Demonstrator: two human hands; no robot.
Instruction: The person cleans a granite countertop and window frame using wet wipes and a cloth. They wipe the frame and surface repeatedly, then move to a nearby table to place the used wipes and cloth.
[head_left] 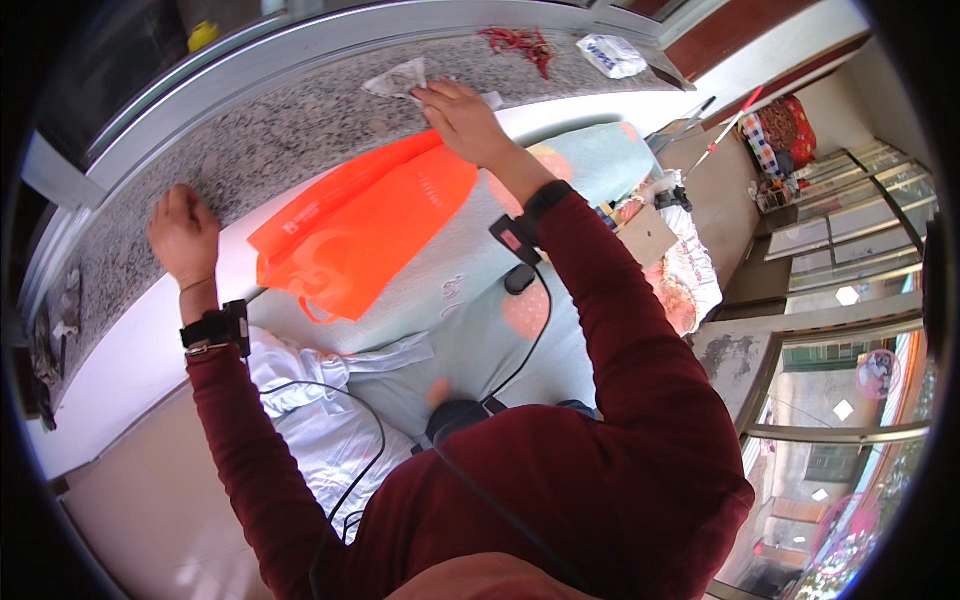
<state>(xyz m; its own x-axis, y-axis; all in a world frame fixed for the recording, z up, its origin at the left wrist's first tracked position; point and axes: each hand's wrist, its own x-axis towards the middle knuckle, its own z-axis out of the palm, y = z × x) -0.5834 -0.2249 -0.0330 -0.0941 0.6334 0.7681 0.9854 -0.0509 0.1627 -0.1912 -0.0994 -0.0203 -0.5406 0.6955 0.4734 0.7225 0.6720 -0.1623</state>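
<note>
My right hand (463,122) is on the granite windowsill (270,110), its fingers pressing a crumpled white wipe (397,78) against the stone. Part of the wipe is hidden under the fingers. Farther left, my left hand (186,238) leans on the sill's front edge with its fingers curled in and nothing seen in them. Between the two hands, a bright orange plastic bag (365,225) lies spread over the bed's edge, its upper end just below my right wrist.
Dried red chilies (522,45) and a white wipes packet (612,56) lie on the sill's right part. A pale patterned bed sheet (440,300) and a white cloth (320,420) spread below. A thin black cable (545,320) runs from my right wrist.
</note>
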